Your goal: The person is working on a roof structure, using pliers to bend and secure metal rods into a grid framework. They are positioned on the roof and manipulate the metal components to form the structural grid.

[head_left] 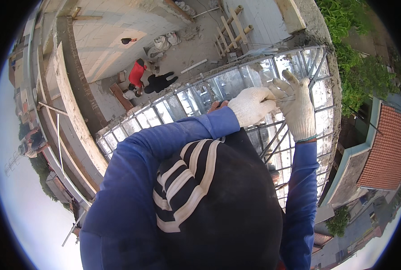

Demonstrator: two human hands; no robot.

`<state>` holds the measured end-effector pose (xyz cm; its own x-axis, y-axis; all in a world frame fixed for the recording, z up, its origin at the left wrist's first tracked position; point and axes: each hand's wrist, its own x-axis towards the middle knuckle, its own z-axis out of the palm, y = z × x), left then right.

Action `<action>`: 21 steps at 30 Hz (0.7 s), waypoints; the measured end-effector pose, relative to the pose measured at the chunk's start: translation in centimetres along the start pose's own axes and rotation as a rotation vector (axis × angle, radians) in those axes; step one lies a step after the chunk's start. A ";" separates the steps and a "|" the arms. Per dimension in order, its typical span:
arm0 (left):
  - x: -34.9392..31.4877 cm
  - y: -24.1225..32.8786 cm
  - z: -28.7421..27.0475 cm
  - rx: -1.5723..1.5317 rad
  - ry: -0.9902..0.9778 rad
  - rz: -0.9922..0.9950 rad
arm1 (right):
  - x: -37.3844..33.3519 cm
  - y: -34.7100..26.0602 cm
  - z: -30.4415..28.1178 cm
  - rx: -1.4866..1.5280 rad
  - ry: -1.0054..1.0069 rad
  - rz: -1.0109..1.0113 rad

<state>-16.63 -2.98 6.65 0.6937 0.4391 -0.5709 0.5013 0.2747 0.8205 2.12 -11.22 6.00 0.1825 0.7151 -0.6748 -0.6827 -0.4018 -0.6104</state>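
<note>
My left hand [251, 108], in a white knitted glove and blue sleeve, is closed with fingertips pinched together around thin wire [283, 100]. Its loose strands stick out to the right, in front of my right palm. My right hand [297, 108], gloved too, is raised beside the left one with fingers spread and slightly bent. Both are over a grid of steel bars [315, 109] above shiny metal sheeting [229, 84]. Whether the right fingertips touch the wire is hard to tell. Bare toes [218, 106] show beside my left wrist.
Black cloth with white stripes [187, 184] fills the lower middle. Diagonal bars [277, 140] cross the grid. Far below, a person in red [137, 73] and one in black [160, 83] crouch by a block wall [106, 40]. Wooden planks [74, 108] stand left; tiled roofs [385, 150] right.
</note>
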 end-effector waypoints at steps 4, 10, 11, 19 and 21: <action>0.3 -0.1 0.3 -0.118 -0.047 -0.102 | 0.0 0.3 -0.4 0.058 -0.027 0.017; 0.0 0.5 0.4 -0.118 -0.038 -0.123 | 0.0 -0.1 0.2 0.072 0.009 0.074; -0.1 0.5 0.4 -0.119 -0.040 -0.131 | 0.0 0.0 0.2 0.069 -0.014 0.078; 0.1 0.2 0.5 0.102 0.031 -0.031 | 0.6 1.3 -0.3 0.014 -0.144 0.088; 0.1 0.5 0.5 0.137 0.040 -0.026 | 0.8 2.0 -0.7 -0.048 -0.180 0.061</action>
<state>-16.03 -3.24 7.01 0.6599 0.4679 -0.5878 0.5865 0.1681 0.7923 1.38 -11.81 3.98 0.0092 0.7779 -0.6283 -0.6530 -0.4712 -0.5929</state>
